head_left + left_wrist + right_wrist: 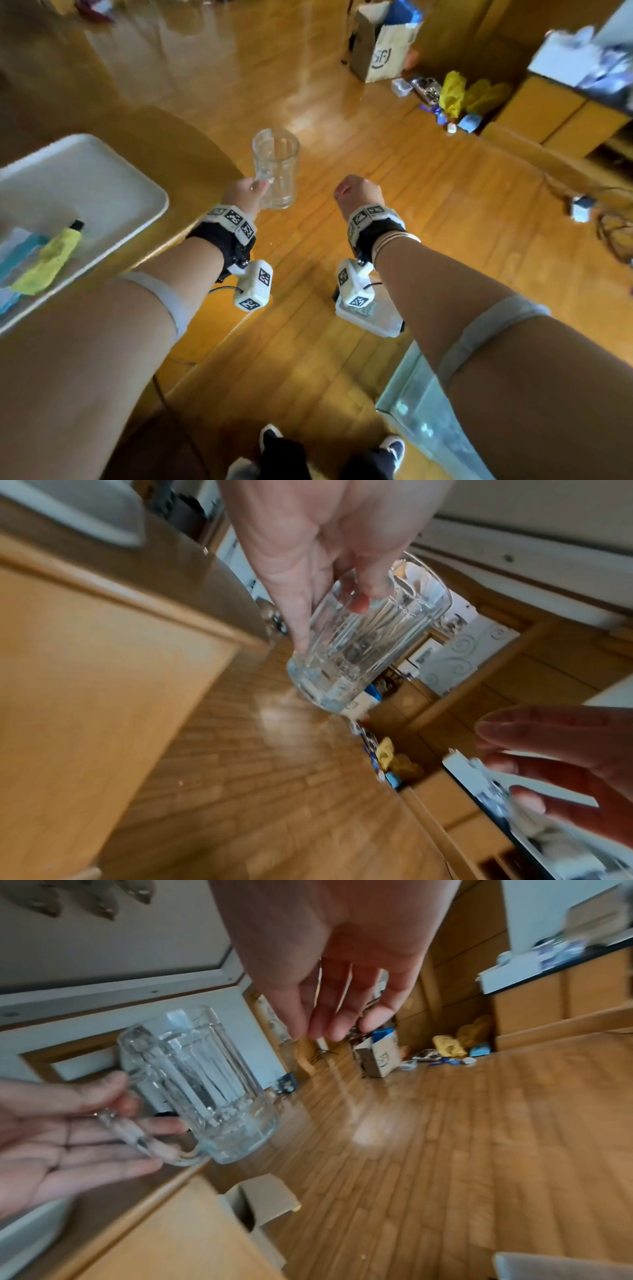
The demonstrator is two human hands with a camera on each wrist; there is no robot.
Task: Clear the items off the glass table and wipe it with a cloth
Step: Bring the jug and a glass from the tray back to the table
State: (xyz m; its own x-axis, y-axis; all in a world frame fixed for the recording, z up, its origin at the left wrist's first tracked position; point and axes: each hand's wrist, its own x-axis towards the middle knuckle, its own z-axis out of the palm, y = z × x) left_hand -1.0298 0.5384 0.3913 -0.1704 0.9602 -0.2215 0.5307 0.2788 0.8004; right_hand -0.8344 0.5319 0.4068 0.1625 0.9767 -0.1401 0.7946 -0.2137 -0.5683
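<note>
My left hand (255, 186) grips a clear ribbed glass mug (279, 171) by its handle and holds it upright in the air above the wooden floor. In the left wrist view my left hand (330, 626) has its thumb along the mug (369, 653) and its fingers at the handle. My right hand (349, 190) hangs beside it, a little to the right, holding nothing. The right wrist view has the relaxed fingers of my right hand (335, 1026) apart from the mug (212, 1096). A corner of the glass table (421, 428) lies under my right forearm.
A white tray (85, 171) on a wooden counter (191, 154) at the left holds a yellow cloth (51, 257) and a blue item. A cardboard box (380, 44), yellow bags (452, 92) and small clutter sit on the floor far right, near wooden cabinets (548, 113). Cables (613, 233) trail at the right.
</note>
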